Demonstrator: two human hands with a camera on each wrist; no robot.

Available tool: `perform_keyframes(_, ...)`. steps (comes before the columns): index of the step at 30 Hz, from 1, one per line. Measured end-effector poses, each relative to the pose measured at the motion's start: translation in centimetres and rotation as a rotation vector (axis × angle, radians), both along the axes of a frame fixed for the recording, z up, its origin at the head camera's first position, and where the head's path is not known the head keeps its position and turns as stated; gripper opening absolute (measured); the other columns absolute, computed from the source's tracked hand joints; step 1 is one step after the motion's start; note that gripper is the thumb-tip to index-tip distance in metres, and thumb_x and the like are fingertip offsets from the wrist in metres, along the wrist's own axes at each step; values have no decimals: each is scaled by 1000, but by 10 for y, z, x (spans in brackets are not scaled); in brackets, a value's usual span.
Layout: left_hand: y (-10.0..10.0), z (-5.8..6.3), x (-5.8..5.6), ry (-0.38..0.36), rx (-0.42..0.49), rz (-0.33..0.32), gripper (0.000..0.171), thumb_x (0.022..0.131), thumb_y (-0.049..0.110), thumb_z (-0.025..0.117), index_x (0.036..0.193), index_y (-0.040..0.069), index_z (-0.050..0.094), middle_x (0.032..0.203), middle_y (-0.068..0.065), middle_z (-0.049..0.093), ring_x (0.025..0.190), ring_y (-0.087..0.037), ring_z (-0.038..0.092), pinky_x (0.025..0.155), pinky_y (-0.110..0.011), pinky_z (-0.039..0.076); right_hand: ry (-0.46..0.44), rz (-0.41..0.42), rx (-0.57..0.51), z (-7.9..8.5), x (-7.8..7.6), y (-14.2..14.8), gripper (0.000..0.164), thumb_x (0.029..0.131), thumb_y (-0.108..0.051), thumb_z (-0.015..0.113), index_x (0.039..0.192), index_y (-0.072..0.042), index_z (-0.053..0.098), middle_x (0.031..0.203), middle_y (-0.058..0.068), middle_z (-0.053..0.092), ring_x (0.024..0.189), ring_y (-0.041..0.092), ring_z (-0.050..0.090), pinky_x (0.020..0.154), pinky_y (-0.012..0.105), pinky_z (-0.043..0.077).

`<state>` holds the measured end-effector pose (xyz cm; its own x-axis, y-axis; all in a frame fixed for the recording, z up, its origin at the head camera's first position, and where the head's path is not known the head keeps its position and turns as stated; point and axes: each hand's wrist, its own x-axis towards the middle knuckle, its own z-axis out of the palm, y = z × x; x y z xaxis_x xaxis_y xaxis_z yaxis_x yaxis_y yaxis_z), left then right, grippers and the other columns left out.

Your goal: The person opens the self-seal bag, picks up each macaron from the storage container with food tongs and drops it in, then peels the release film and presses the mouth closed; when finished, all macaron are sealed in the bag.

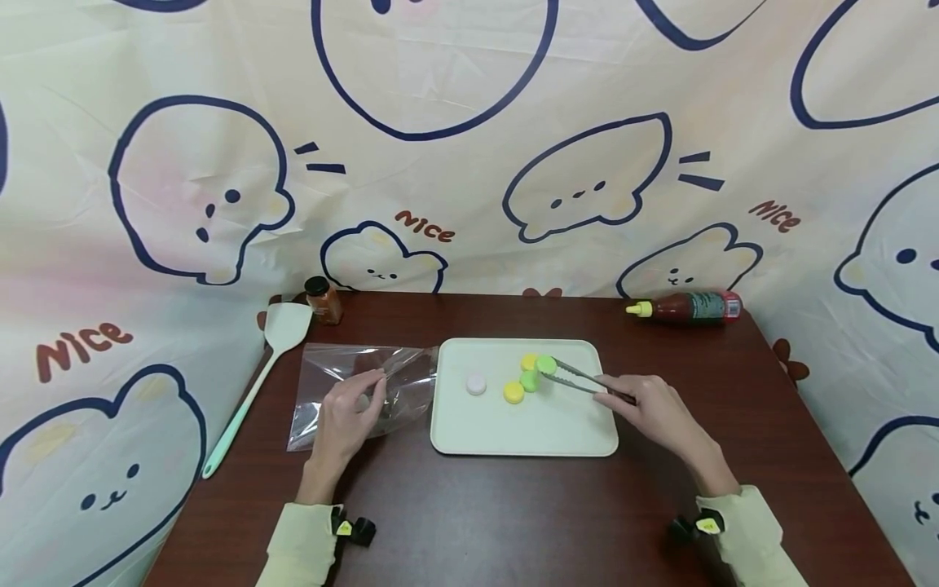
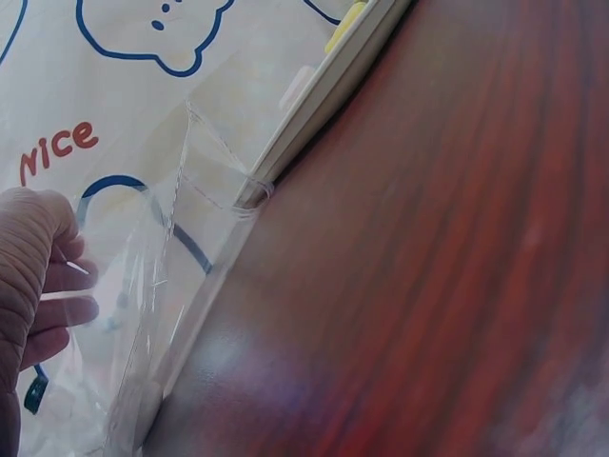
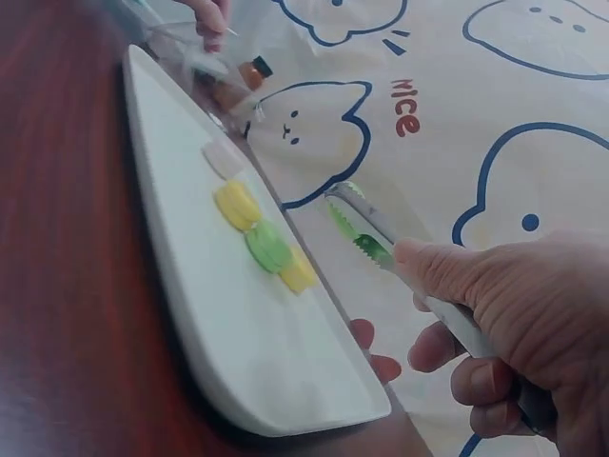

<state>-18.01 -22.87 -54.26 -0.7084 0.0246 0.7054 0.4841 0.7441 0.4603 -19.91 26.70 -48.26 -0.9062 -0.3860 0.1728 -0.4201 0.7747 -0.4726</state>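
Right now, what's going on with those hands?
A person's right hand grips metal tongs, which hold a round green macaron above a white rectangular tray. The left hand holds a clear plastic bag beside the tray. On the tray lie two round yellow macarons, another green one and a pale one.

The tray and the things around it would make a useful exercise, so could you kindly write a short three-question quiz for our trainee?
1. Multiple choice: what colour is the macaron-shaped piece held between the tongs? (a) yellow, (b) green, (c) white

2. True or false: the squeeze bottle lies on its side.

3. Short answer: what is in the grip of the left hand?

Key: 1. b; 2. true; 3. a clear plastic bag.
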Motion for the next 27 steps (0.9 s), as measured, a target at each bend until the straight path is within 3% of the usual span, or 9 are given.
perform_keyframes(7, -2, 2, -1, 44, -8, -8, 14, 90, 4, 75, 103, 0, 81, 107, -14, 80, 100, -35, 76, 88, -52, 58, 16, 47, -7, 5, -26, -6, 40, 97, -35, 77, 129, -12, 76, 109, 10, 79, 77, 15, 61, 64, 29, 48)
perform_keyframes(13, -2, 3, -1, 41, -12, -16, 14, 91, 5, 75, 103, 1, 82, 107, -14, 79, 102, -34, 76, 89, -51, 58, 7, 89, -27, 2, -44, -19, 39, 96, -37, 77, 128, -14, 77, 79, -1, 73, 66, 12, 53, 54, 26, 41)
perform_keyframes(16, -1, 3, -1, 35, -11, -21, 14, 91, 5, 75, 102, 1, 82, 108, -13, 79, 102, -34, 76, 89, -51, 58, -19, 112, -34, -3, -50, -31, 40, 96, -39, 77, 129, -16, 77, 71, -2, 68, 63, 12, 49, 52, 25, 38)
perform_keyframes(23, 0, 3, 0, 11, -10, -22, 14, 92, 6, 74, 104, 1, 82, 110, -14, 79, 104, -33, 76, 91, -50, 58, -21, 204, -6, -11, -59, -70, 41, 97, -42, 74, 129, -18, 76, 106, -1, 80, 76, 10, 57, 61, 27, 44)
perform_keyframes(27, -1, 4, 1, 15, -13, -20, 15, 92, 5, 74, 105, 1, 82, 111, -14, 79, 104, -33, 75, 91, -50, 58, 3, 277, 12, -13, -64, -97, 39, 98, -42, 73, 129, -19, 77, 108, -1, 80, 75, 8, 57, 63, 27, 45)
